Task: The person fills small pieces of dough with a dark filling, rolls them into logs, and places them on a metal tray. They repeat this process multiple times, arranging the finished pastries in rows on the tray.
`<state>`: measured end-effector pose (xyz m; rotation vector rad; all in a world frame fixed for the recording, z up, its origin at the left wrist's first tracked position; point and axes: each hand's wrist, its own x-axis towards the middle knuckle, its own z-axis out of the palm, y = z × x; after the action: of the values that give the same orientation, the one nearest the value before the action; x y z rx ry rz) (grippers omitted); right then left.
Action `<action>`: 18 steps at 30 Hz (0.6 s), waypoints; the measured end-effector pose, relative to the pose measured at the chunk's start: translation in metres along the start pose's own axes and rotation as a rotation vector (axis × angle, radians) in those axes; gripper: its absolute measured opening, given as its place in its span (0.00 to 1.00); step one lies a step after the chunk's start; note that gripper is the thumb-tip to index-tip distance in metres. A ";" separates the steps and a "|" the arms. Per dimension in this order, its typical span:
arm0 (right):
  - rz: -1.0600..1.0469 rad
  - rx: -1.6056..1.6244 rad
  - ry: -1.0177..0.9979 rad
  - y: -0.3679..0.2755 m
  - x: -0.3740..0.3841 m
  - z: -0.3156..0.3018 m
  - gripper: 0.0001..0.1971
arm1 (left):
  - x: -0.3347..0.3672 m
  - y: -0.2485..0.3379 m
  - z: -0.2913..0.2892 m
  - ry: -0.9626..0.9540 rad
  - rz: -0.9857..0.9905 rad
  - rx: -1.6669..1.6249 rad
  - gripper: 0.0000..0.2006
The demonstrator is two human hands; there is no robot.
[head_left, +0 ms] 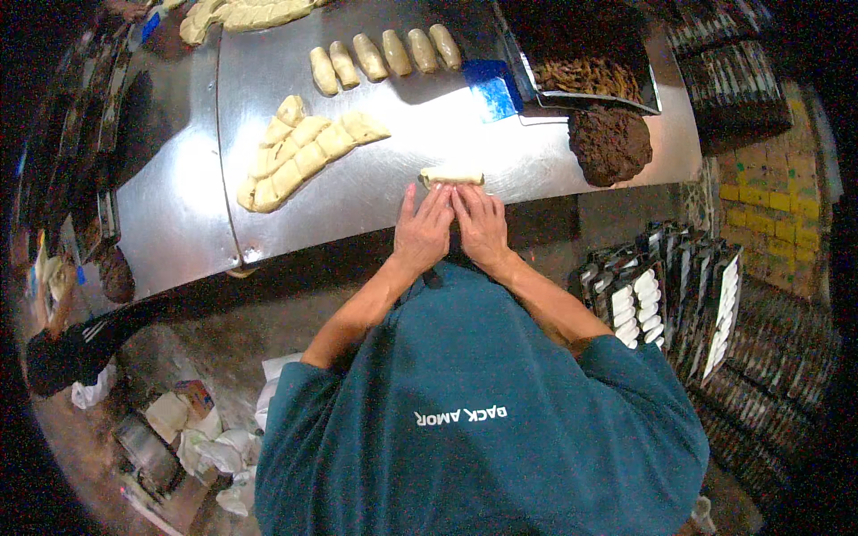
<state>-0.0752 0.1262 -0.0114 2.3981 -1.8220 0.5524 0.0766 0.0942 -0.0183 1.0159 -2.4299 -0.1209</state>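
Observation:
My left hand (424,230) and my right hand (478,230) lie side by side at the table's near edge. Their stretched fingertips rest on a small pale dough roll (454,177), with neither hand wrapped round it. To the left sit joined rows of cut dough pieces (308,159). Farther back, several finished-looking dough rolls (384,55) stand in a line. A lump of dark brown paste (610,147) lies on the table to my right.
A metal tray (657,96) with brown shreds stands behind the paste, beside a blue flat item (493,94). More dough (250,13) lies at the far left. Racked trays (639,299) with white pieces stand at right. Another person (58,348) is at the left edge.

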 end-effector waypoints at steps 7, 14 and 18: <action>0.084 0.152 0.094 0.001 0.018 -0.019 0.21 | 0.017 0.000 -0.016 0.022 -0.024 -0.053 0.14; 0.003 0.005 -0.024 -0.001 0.000 -0.018 0.19 | 0.011 0.011 -0.009 0.034 -0.058 -0.083 0.12; 0.227 0.376 -0.124 0.016 0.026 -0.030 0.13 | 0.032 -0.010 -0.022 -0.114 -0.210 -0.149 0.10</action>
<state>-0.0917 0.1055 0.0227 2.5115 -2.2372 0.8544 0.0748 0.0677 0.0114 1.2222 -2.3665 -0.4356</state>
